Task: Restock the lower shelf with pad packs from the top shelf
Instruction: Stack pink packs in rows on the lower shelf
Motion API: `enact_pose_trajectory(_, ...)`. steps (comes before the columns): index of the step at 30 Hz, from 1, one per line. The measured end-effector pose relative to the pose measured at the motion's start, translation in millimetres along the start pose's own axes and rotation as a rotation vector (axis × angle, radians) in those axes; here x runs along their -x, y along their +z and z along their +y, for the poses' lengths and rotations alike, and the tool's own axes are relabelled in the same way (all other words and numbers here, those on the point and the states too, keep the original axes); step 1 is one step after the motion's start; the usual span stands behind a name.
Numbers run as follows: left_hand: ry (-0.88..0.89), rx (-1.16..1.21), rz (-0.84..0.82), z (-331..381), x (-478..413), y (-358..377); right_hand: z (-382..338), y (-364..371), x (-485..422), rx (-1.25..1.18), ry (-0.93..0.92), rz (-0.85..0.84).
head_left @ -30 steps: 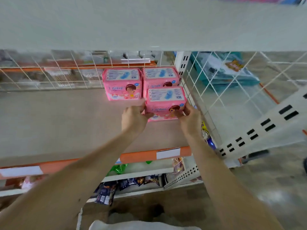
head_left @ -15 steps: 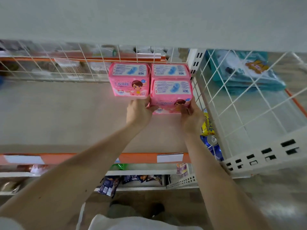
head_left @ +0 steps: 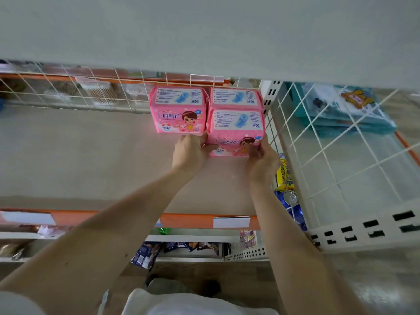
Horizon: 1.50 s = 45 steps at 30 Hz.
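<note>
The left hand (head_left: 188, 153) and right hand (head_left: 261, 160) grip the pad pack (head_left: 236, 130) endwise; long axis left-right.

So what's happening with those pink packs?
A person is filling a shelf. The left hand and the right hand hold a pink pad pack by its sides. It is right in front of a second pack, beside a third pack and close to the wire side wall.
</note>
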<state>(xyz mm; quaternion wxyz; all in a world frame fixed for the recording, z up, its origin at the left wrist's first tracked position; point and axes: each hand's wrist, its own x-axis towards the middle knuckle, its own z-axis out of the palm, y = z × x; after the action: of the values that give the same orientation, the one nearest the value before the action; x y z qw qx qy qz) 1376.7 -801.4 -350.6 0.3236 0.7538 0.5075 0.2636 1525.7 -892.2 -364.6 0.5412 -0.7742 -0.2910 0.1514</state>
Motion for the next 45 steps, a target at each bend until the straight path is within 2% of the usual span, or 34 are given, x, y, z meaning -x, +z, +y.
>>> enact_pose_trajectory(4,-0.041,-0.044,-0.024,6.8,1.8,-4.9,-5.6,0.6,6.0,-0.056,0.027,0.076)
enact_pose_trajectory(7,-0.048,-0.148,-0.111,17.3,3.9,-13.3,-13.1,-3.1,7.2,0.062,0.021,0.046)
enact_pose_trajectory(9,-0.051,-0.183,-0.123,24.1,9.9,-20.3,-17.9,-8.0,11.4,0.056,0.019,0.032)
enact_pose_trajectory(12,-0.048,-0.221,0.009,31.5,29.1,-30.8,-32.1,-14.5,31.1,0.031,-0.055,0.030)
enact_pose_trajectory(15,0.034,-0.246,0.161,36.0,56.9,-39.7,-44.3,-22.1,54.3,0.115,-0.215,-0.026)
enact_pose_trajectory(17,0.109,-0.251,0.168,35.5,75.4,-45.9,-48.4,-25.8,62.4,0.120,-0.310,-0.088)
enact_pose_trajectory(21,0.224,-0.296,0.155,26.5,113.7,-61.4,-59.6,-26.1,76.8,0.151,-0.368,-0.204)
enact_pose_trajectory(31,0.330,-0.424,0.244,17.9,156.6,-113.8,-96.4,-13.1,122.6,0.037,-0.540,-0.331)
enact_pose_trajectory(34,0.390,-0.398,0.253,15.0,158.8,-126.5,-105.2,-16.3,134.5,0.079,-0.560,-0.314)
enact_pose_trajectory(38,0.484,-0.338,0.255,8.6,166.9,-152.7,-122.5,-16.5,161.9,0.076,-0.690,-0.199)
enact_pose_trajectory(45,0.746,-0.197,0.366,1.6,192.7,-246.2,-182.9,9.5,233.0,0.004,-0.902,-0.011)
